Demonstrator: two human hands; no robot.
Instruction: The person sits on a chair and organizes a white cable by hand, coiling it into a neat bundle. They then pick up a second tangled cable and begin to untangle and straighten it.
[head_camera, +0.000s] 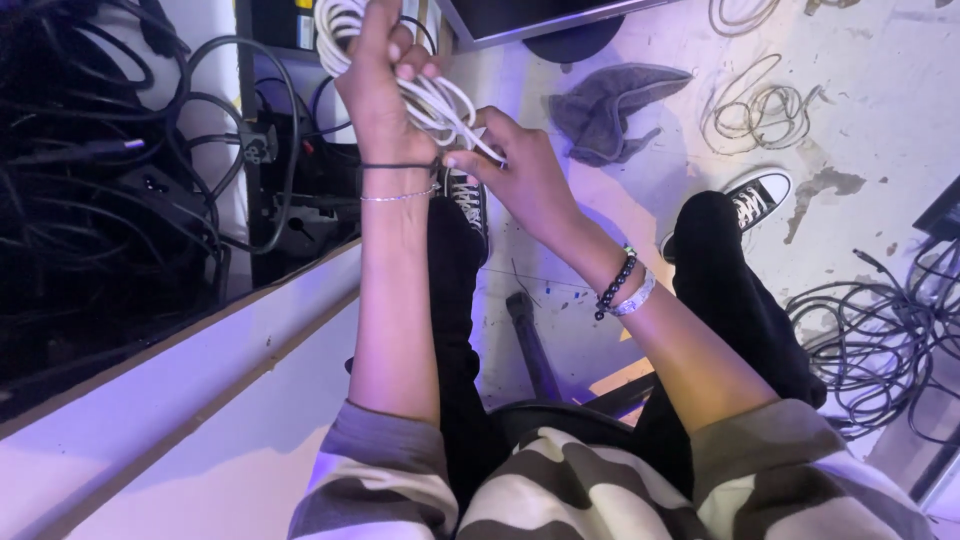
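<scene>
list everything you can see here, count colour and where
white cable: one coiled bundle, white, held up in both hands
grey cloth: one, grey, crumpled on the floor past the hands
pale cable loops: count unclear, off-white, on the floor upper right
black cables: a tangle, black, on the floor at right
black cables in box: a tangle, black, in the box at left
sneakers: two, black and white, on the person's feet
bracelets: several, black beads and silver, on both wrists
left hand: one, gripping the coil
right hand: one, pinching a strand
</scene>
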